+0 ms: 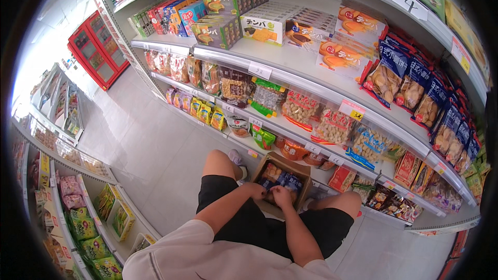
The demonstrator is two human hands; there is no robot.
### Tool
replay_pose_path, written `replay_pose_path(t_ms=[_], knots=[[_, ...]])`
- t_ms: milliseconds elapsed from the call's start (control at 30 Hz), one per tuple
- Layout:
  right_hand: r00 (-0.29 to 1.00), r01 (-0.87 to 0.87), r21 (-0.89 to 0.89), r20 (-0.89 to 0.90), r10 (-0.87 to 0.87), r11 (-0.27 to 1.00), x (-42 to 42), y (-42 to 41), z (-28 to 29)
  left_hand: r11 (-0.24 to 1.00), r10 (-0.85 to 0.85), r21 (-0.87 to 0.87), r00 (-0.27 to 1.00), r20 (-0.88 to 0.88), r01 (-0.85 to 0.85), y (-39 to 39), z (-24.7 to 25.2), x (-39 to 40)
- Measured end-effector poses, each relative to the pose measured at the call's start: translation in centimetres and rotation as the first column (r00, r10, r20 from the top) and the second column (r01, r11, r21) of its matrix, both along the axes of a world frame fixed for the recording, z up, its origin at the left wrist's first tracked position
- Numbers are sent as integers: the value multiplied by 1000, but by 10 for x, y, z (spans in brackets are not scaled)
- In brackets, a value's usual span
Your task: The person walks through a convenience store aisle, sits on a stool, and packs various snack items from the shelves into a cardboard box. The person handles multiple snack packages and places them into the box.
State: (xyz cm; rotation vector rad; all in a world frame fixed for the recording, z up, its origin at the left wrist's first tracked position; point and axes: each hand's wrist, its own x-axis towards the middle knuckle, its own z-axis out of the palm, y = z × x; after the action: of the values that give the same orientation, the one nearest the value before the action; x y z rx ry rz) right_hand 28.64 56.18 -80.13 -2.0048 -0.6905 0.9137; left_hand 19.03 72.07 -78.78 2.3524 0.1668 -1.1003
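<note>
A cardboard carton [305,191] stands open on the floor between my knees, against the bottom shelf. Blue-and-clear packets of round biscuits [292,182] lie inside it. Over the carton's near left part is my left hand [256,191], its fingers curled in. My right hand [281,196] is close beside it, bent fingers turned toward the left hand. Whether either hand pinches a packet or anything small is too hard to make out. Matching biscuit packets [389,70] fill the right end of the shelf above.
Boxed biscuits [264,31] stand in stacks on the upper shelf [288,56]. Bagged peanuts [334,126] and other snacks line the lower shelves. Behind me on the left is another rack of packets [83,227]. A red glass-door cabinet [99,52] stands beyond the tiled aisle [155,151].
</note>
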Motion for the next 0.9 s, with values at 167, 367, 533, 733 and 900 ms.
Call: replay_pose_path(t_ms=[167, 367, 533, 733, 900], knots=[[999, -4, -13, 36, 5, 1000, -1, -3, 7, 1000, -6, -27, 999, 51, 7, 0, 4, 0], [997, -27, -99, -71, 20, 995, 0, 0, -2, 999, 12, -39, 999, 45, -11, 1, 11, 3], [997, -74, -90, 5, 75, 993, 0, -6, -17, 996, 89, -17, 992, 88, -88, -6, 39, 2], [996, -84, -62, -38, 82, 995, -4, -4, -6, 992, 124, -48, 988, 87, -121, 1, 16, -5], [997, -76, -114, -27, 73, 991, -3, -6, -18, 998, 37, -50, 999, 24, -36, 2, 12, 3]])
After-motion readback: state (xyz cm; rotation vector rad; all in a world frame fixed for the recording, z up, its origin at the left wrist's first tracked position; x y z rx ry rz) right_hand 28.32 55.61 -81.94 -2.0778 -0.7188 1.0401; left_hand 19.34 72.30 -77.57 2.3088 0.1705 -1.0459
